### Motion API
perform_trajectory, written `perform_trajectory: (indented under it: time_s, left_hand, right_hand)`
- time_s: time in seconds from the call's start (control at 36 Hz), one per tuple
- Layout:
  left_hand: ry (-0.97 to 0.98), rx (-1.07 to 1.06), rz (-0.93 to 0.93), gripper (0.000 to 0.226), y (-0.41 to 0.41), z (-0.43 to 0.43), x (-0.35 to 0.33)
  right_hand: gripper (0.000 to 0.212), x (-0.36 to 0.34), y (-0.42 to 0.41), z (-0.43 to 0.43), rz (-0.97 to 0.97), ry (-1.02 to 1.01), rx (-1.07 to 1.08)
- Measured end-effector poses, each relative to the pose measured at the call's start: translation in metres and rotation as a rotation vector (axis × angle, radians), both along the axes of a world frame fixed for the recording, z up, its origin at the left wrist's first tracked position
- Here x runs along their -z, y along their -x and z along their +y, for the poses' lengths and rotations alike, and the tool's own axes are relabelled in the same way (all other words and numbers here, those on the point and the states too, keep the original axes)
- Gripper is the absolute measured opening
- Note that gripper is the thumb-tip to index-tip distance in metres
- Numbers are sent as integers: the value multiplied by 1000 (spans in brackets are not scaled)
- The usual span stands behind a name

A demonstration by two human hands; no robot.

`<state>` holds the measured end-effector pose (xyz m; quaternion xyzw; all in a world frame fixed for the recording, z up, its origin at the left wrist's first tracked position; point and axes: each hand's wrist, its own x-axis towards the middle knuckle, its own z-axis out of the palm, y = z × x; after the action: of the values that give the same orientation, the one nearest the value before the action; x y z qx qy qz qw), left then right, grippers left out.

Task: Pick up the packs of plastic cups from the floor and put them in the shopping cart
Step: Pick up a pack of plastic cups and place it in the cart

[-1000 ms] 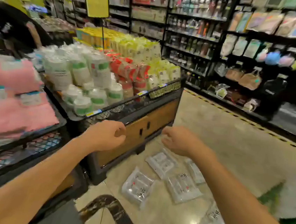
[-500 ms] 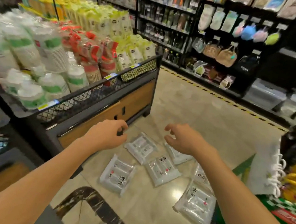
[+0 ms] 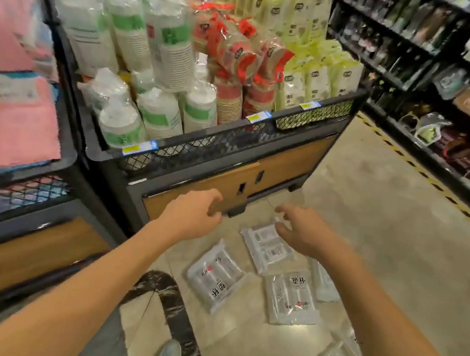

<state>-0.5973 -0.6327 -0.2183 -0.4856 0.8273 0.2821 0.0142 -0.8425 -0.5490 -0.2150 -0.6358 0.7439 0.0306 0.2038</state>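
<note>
Packs of plastic cups [image 3: 290, 299] lie scattered flat on the floor [image 3: 383, 222] below the display bin [image 3: 230, 154], none lifted yet; cart not in view. I have both hands out over them, empty: left hand [image 3: 192, 216] loosely curled, right hand [image 3: 300, 231] fingers spread just above the farthest pack [image 3: 267, 248]. Reach step, I judge. Next: lower, pinch the slippery wrapping, then find the cart.

Packs of plastic cups [image 3: 290, 299] lie scattered on the floor [image 3: 368, 221].
</note>
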Motion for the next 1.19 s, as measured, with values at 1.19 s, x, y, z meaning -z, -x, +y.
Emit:
perform_trajectory:
  time_s: [1.19]
  left_hand:
    - [-259, -1070, 122, 74, 83, 37, 893]
  right_hand:
    - [63, 894, 94, -154, -438, -136, -377]
